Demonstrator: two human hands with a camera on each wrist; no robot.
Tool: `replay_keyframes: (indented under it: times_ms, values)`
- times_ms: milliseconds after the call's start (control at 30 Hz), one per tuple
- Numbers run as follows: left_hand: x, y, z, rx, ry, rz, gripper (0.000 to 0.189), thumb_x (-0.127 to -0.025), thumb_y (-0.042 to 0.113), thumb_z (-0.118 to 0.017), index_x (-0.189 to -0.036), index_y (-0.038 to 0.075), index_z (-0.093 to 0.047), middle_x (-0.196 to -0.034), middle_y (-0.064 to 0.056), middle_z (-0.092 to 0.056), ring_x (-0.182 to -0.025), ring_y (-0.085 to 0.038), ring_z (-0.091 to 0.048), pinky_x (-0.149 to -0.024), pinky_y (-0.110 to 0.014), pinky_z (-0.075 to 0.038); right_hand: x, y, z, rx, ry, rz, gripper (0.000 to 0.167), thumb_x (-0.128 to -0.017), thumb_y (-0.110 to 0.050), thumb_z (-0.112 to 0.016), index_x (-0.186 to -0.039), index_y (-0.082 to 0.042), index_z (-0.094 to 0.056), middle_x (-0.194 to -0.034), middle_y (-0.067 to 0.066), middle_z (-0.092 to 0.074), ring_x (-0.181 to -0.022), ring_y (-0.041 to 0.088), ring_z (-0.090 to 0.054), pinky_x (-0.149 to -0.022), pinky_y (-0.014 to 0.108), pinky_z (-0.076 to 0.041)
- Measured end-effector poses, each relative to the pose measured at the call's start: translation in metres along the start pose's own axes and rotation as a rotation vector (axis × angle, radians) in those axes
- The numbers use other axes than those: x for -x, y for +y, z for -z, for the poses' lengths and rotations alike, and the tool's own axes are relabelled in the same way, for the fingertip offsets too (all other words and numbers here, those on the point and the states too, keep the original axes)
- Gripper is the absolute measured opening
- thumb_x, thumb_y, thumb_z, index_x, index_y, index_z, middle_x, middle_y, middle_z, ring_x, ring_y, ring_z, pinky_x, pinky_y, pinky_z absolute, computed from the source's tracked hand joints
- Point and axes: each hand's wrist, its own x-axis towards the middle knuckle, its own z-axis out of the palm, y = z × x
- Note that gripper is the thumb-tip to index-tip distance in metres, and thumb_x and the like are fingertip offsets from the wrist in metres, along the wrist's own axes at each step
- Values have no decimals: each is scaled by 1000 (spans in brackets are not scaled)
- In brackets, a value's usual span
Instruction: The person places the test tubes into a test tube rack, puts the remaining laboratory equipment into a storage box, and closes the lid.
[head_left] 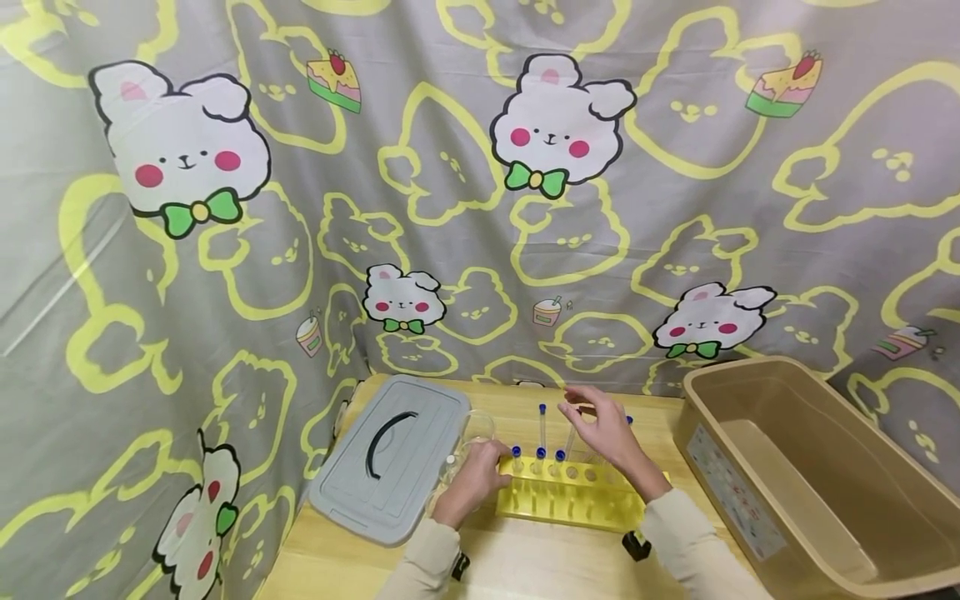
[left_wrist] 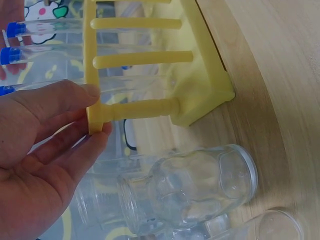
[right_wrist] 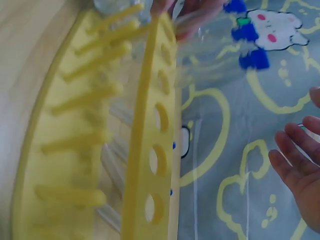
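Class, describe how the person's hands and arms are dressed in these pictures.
The left hand and right hand are ungloved. The left sleeve and right sleeve are long, plain, pale beige cloth with soft wrinkles. A small black piece shows beside each sleeve's end; its details are too small to tell.

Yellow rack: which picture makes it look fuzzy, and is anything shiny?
Right wrist view: the yellow rack and blue caps look smeared, maybe from movement; left wrist view: the rack's edges are clearer, and the glass jar glints.
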Motion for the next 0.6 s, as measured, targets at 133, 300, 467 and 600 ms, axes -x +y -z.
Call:
replay_keyframes:
  times_ms: [133,300,467,600]
  values:
    - [0,0,1,-19,9,-13,32,-72,-3,-86,-103,-4,-76,-103,-17,-75,-91,-27,-70,-78,-28,-59,-17,13,-4,97,-72,-20,41,-97,-22,-73,-132,-2,-64,-119,17,-69,-108,33,-67,-90,54,-58]
    - [-1,0,1,-20,12,-32,32,-72,-3,-86,-102,-4,-76,-99,-14,-75,-83,-20,-67,-72,-24,-56,-36,27,-10,154,-137,-67,44,-94,-18,-76,-132,1,-63,-115,20,-69,-104,35,-69,-87,51,-59]
    - [-2,-2,0,-27,12,-38,32,-72,-2,-86,-102,-3,-77,-97,-13,-75,-77,-13,-62,-69,-21,-54,-46,39,-15,171,-191,-113,45,-94,-16,-75,-133,4,-61,-115,23,-68,-102,37,-68,-87,51,-59]
    - [-2,-3,0,-30,9,-35,31,-72,-2,-86,-102,-2,-77,-97,-11,-74,-78,-14,-62,-68,-20,-53,-48,47,-21,182,-247,-156,44,-95,-16,-74,-131,6,-61,-115,26,-67,-101,38,-68,-86,51,-59]
